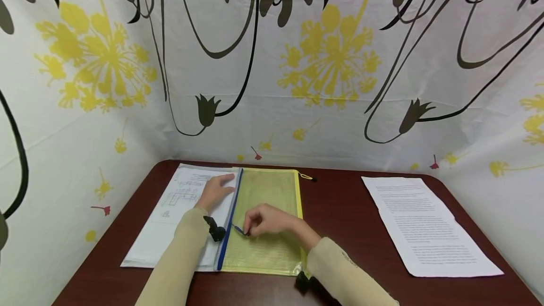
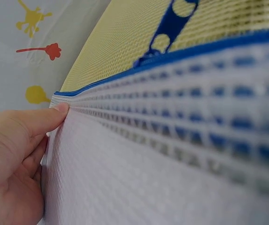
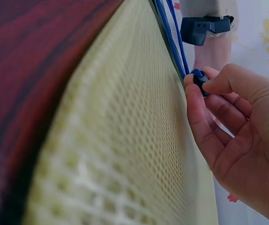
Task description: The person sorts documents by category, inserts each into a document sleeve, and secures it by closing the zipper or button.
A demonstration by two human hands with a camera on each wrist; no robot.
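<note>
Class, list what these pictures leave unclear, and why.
Head: print on loose paper, too small.
Head: part of drawing sheet, hidden by left sleeve.
Left wrist: upper end of zip pull, cut off by top edge.
Right wrist: zip pull's tip, partly covered by right hand.

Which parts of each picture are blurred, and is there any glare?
Head view: mostly clear, pale sheen on the tabletop at bottom; left wrist view: the blue-zipped pouch blurs toward lower right, the left hand is sharper; right wrist view: the yellow pouch blurs toward the bottom, the right hand is sharper.
</note>
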